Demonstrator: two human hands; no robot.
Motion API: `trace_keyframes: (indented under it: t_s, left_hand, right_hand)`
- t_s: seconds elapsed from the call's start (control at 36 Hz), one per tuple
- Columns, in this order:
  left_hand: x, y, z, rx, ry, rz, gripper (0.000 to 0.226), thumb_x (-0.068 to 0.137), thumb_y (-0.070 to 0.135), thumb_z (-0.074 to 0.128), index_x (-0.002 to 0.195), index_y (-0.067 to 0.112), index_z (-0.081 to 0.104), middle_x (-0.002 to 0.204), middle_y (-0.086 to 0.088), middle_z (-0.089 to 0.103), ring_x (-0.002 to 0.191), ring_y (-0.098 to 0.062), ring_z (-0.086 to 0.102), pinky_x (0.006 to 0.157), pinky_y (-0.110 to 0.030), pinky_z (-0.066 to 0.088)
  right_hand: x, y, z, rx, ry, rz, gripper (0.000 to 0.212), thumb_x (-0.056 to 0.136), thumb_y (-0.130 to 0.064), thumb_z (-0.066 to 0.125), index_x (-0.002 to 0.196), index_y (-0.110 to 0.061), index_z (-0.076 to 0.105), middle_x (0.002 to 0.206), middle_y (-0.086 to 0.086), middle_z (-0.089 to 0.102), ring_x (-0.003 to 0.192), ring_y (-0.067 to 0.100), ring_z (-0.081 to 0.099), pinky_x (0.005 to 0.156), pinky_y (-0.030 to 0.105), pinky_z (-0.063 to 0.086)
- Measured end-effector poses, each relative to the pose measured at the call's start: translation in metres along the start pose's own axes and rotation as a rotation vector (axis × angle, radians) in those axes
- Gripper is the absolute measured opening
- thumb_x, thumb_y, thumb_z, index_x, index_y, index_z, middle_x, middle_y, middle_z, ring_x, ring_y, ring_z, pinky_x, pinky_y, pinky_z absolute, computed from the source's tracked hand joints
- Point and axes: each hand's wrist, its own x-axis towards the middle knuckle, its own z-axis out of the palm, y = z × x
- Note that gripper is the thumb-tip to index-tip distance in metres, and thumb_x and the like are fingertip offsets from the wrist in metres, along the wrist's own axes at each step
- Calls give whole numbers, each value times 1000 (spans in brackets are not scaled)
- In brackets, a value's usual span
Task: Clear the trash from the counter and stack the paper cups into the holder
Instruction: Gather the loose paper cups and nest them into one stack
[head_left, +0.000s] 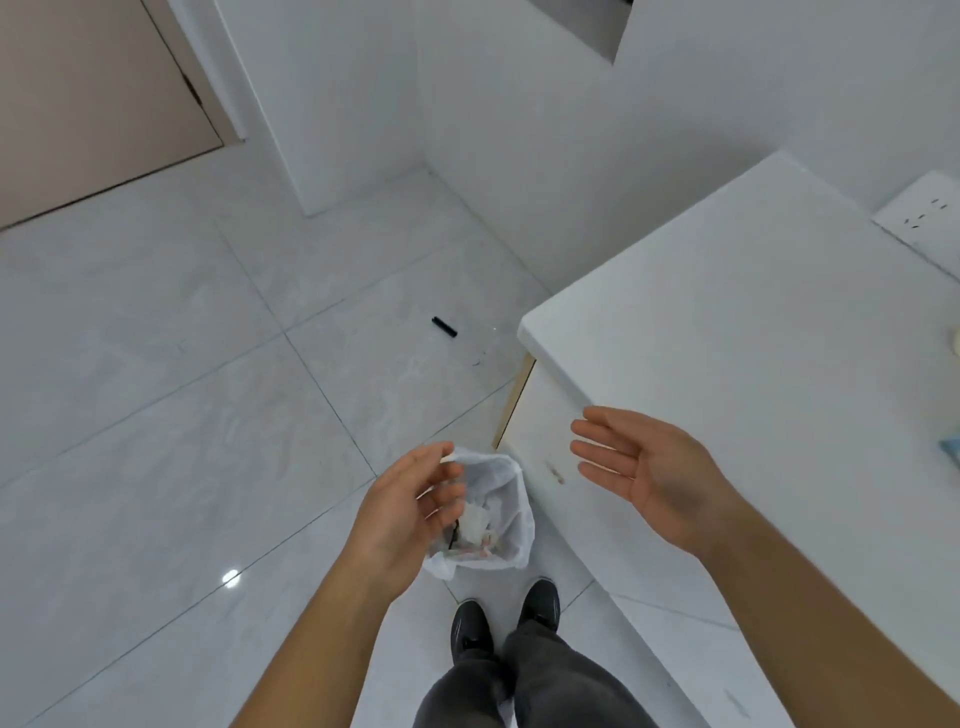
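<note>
A small trash bin lined with a white bag (506, 483) stands on the floor by the counter's corner. Crumpled white paper and other scraps (475, 525) lie inside it. My left hand (410, 506) hovers over the bin's left rim, fingers loosely curled and apart, holding nothing. My right hand (639, 467) is open, palm up, in front of the white counter (753, 322), also holding nothing. No paper cups or cup holder are in view.
A small black object (444, 327) lies on the tiled floor beyond the bin. A wall socket (924, 218) sits behind the counter. Bits of a pale object (955, 340) and a blue object (951, 449) show at the counter's right edge. My shoes (506, 621) stand just behind the bin.
</note>
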Motion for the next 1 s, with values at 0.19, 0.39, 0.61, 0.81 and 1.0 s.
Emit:
trace_keyframes:
  t_s: [0.19, 0.39, 0.61, 0.81, 1.0]
  left_hand:
    - [-22, 38, 52, 82, -129, 84, 16, 96, 20, 57, 101, 13, 70, 86, -5, 69, 71, -18, 63, 67, -30, 53]
    - [-43, 58, 112, 144, -285, 136, 14, 94, 22, 61, 100, 14, 70, 84, -4, 71, 70, -17, 63, 70, -31, 51]
    - [-59, 54, 179, 244, -396, 141, 15, 94, 22, 61, 102, 15, 70, 85, -3, 71, 72, -18, 64, 72, -32, 52]
    - [-68, 33, 244, 310, -466, 114, 14, 93, 22, 62, 101, 16, 71, 85, -3, 71, 70, -17, 64, 73, -32, 51]
    - [-83, -2, 318, 390, -537, 84, 13, 91, 21, 64, 99, 15, 72, 85, -4, 71, 71, -19, 64, 72, -33, 52]
  right_hand:
    - [-49, -32, -35, 109, 75, -106, 25, 97, -19, 55, 114, -7, 69, 114, 10, 74, 102, 26, 73, 88, 39, 55]
    - [-96, -50, -80, 195, 134, -212, 27, 97, -20, 54, 115, -7, 69, 113, 11, 75, 103, 27, 73, 90, 42, 53]
    - [-132, -59, -143, 333, 240, -303, 25, 97, -19, 54, 112, -6, 69, 111, 11, 76, 101, 26, 74, 88, 39, 54]
    - [-158, -57, -207, 402, 328, -341, 24, 96, -20, 56, 113, -8, 69, 111, 9, 76, 101, 26, 73, 88, 40, 54]
    - [-183, -47, -278, 466, 408, -374, 25, 95, -20, 57, 114, -8, 69, 111, 8, 76, 101, 26, 73, 88, 40, 55]
